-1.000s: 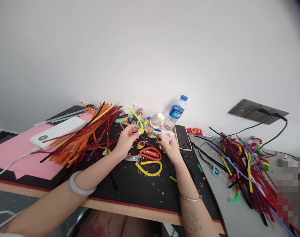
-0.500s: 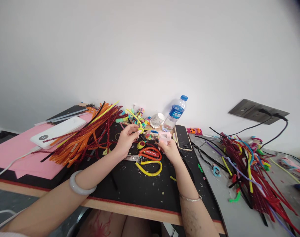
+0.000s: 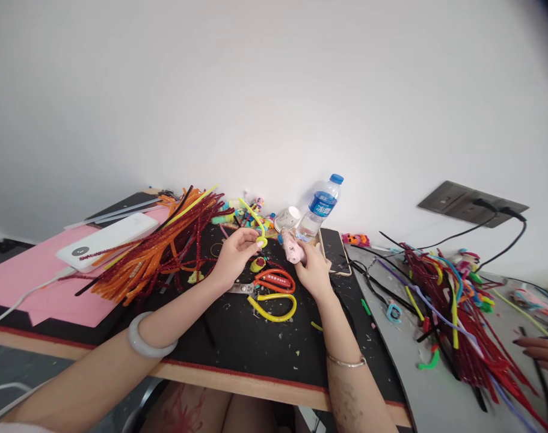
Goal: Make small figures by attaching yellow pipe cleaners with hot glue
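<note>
My left hand is closed in a pinch on a yellow pipe cleaner. Its lower end is curled into a small coil at my fingertips, and the free end points up and left. My right hand is wrapped round a pink hot glue gun with a blue tip, which points towards the coil but stays apart from it. Scissors with one red and one yellow handle lie below my hands. Between the hands sits a small yellow and dark red piece.
A bundle of orange and dark red pipe cleaners lies left, beside a white power bank. Behind stand a water bottle, a tipped paper cup and a phone. Another person's hand is at the right edge.
My right hand has turned the glue gun so its tip faces up and left. My left hand has shifted slightly right with the pipe cleaner. More of another person's hand shows at right.
</note>
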Available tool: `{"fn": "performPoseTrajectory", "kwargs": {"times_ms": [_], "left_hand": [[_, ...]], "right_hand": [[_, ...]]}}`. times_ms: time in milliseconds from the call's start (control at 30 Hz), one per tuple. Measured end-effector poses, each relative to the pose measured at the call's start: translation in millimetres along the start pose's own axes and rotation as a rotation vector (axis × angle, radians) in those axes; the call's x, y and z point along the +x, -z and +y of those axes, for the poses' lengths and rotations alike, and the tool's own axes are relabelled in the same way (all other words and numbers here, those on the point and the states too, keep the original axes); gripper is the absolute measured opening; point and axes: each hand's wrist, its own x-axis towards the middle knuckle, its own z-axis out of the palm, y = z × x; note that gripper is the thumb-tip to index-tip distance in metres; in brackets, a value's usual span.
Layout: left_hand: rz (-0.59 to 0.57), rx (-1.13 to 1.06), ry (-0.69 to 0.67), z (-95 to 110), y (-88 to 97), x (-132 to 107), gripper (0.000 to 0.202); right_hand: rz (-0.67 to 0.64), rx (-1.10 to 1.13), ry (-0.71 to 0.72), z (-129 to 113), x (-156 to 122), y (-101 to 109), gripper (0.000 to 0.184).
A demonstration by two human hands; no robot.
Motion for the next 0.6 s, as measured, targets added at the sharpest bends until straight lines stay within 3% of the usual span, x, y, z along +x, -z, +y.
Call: {"fn": "performPoseTrajectory", "kwargs": {"times_ms": [100,200,433,600], "left_hand": [[-0.045,0.038,-0.021,0,-0.9,-1,0.024],[-0.085,0.100,-0.051,-1,-1.3,-2,0.022],[-0.285,0.151,-0.047,-5,-4.9,-7,0.018],[-0.340,0.241,-0.083,-8,-4.9,-8,0.012]], "right_hand": [[-0.058,-0.088,-0.069,0,-1,-4,0.054],[-0.025,-0.083,-0.079,-3,-1,-4,0.049],[0.132,0.339,0.265,-27,-7,6,0.035],[0.212,0.476,0.223,-40,-12,2,0.007]]}}
